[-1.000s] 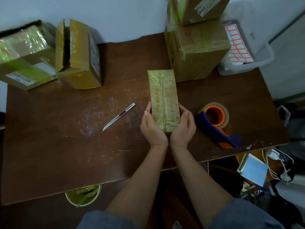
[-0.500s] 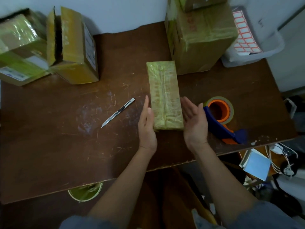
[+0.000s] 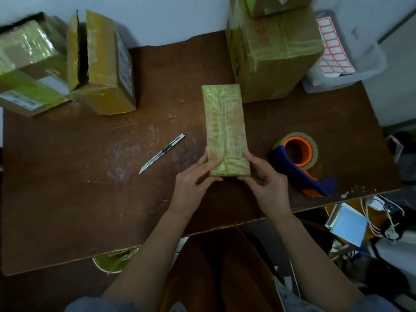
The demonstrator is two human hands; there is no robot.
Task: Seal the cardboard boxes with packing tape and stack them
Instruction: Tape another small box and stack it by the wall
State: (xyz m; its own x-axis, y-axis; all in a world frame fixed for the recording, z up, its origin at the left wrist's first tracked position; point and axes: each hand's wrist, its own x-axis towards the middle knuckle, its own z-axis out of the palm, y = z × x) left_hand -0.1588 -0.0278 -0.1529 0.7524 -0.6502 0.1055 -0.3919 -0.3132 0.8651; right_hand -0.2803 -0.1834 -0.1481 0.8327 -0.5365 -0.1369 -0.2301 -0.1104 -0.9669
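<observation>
I see the taped box (image 3: 225, 129) lying mid-table, long axis running near to far. My left hand (image 3: 195, 183) and right hand (image 3: 267, 183) grip its near corners, fingers curled around them.

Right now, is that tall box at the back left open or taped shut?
Open. The tall box stands upright with a dark gap between its top flaps, which no tape bridges.

light: dim, greenish cast | glare: taped box (image 3: 21, 45) at table's far-left corner | edges: wide-angle bending, soft blur
</observation>
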